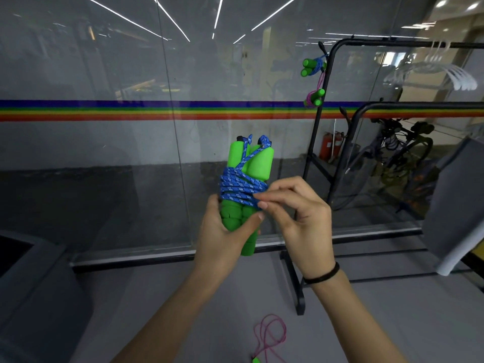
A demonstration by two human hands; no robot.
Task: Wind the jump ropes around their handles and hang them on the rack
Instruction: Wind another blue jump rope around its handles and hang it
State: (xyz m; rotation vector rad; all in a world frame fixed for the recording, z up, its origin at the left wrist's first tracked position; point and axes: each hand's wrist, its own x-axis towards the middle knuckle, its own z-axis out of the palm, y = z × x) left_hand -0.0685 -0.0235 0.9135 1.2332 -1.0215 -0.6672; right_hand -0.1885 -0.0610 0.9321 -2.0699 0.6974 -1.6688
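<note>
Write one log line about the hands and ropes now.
left hand: grips green handles | right hand: pinches blue rope wrap | rack: blue bundle, pink bundle hung | floor: pink rope loose

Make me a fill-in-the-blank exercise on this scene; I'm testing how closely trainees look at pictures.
1. The rope wound round the green handles is ___ in colour.
2. The left hand grips the handles while the right hand pinches the ___.
3. On the rack hang ___ wound ropes.
4. The loose rope on the floor is ___.

Missing words: blue; rope; two; pink.
</note>
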